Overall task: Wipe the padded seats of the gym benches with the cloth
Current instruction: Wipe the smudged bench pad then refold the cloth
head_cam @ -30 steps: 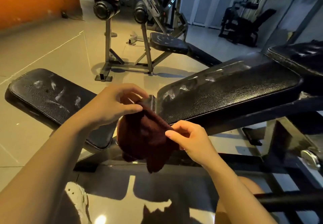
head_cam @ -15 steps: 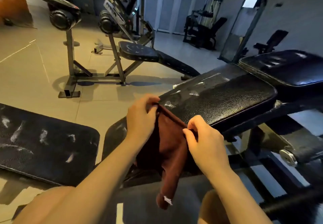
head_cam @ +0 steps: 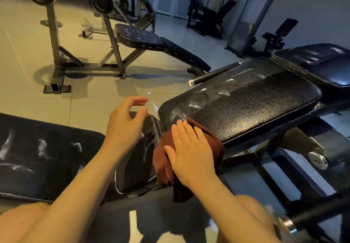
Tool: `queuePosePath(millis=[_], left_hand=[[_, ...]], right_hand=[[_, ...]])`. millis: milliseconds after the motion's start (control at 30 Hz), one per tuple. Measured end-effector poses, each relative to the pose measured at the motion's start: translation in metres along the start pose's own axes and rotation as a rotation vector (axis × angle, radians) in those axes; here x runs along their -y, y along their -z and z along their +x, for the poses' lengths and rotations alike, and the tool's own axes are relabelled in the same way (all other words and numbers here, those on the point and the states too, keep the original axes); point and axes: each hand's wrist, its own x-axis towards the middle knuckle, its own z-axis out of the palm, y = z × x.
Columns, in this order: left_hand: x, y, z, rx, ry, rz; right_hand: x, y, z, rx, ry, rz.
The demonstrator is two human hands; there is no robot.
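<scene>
While the right hand (head_cam: 190, 152) is laid flat with straight fingers on the brown cloth (head_cam: 216, 144), the cloth is pressed onto the near end of a black padded bench pad (head_cam: 246, 106). Nothing is pinched or curled around; the cloth is only held down by the palm and fingers. Part of the cloth is draped over the pad's near edge and left hanging below it, its lowest fold seen just beside the right wrist. White smears are seen on the pad beyond the fingertips, and the rest of its surface toward the far edge is uncovered.

The left hand (head_cam: 126, 123) is held above a smaller seat pad (head_cam: 140, 159), with fingers loosely bent and apart and nothing gripped. Whether it is touching that pad cannot be told. A narrow gap is seen between this seat pad and the pad under the cloth.

At the left, another black pad (head_cam: 43, 153) marked with white streaks is set close beside the left forearm. At the right, a further pad (head_cam: 318, 66) is placed just past the far end of the one under the cloth. A bare knee is seen at each lower corner. Across open tiled floor (head_cam: 94, 102), well apart, a bench on a metal rack (head_cam: 144, 40) is seen.
</scene>
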Motion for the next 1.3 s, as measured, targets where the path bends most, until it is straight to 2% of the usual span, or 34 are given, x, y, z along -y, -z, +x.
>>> queuePosePath(millis=[67,200,300,400,533,600,700,833,933,1100,1233,1300], left_hand=[[0.009,0.002,-0.011,0.034,-0.014,0.095],[0.017,0.0,-0.032,0.097,-0.121,0.206],[0.017,-0.002,-0.039,0.158,-0.149,0.226],[0.018,-0.003,-0.036,0.128,-0.125,0.169],[0.015,-0.008,-0.031,0.099,-0.082,0.093],[0.014,-0.011,-0.031,0.1,-0.067,0.064],[0.011,-0.018,-0.031,0.106,-0.041,0.035],[0.006,-0.027,-0.028,0.07,-0.062,0.044],[0.007,-0.03,-0.029,0.036,-0.09,0.06],[0.009,-0.042,-0.032,0.04,-0.138,0.141],[0.016,-0.053,-0.035,0.123,-0.298,0.246],[0.017,-0.06,-0.035,0.123,-0.284,0.224]], right_hand=[[-0.016,0.001,0.004,-0.001,0.013,-0.001],[-0.068,0.032,0.025,0.045,-0.08,-0.085],[-0.117,0.065,0.033,0.097,-0.214,-0.205],[-0.151,0.086,0.034,0.102,-0.376,-0.289],[-0.143,0.083,0.028,-0.116,-0.564,-0.201],[-0.129,0.079,0.025,-0.149,-0.637,-0.156],[-0.1,0.067,0.018,-0.112,-0.53,-0.166],[-0.018,0.03,-0.001,-0.011,-0.331,-0.075],[0.009,0.015,-0.009,0.03,-0.297,-0.025],[-0.047,0.038,-0.002,-0.078,-0.352,-0.078],[-0.13,0.08,0.011,-0.072,-0.42,-0.193],[-0.164,0.094,0.014,-0.05,-0.449,-0.213]])
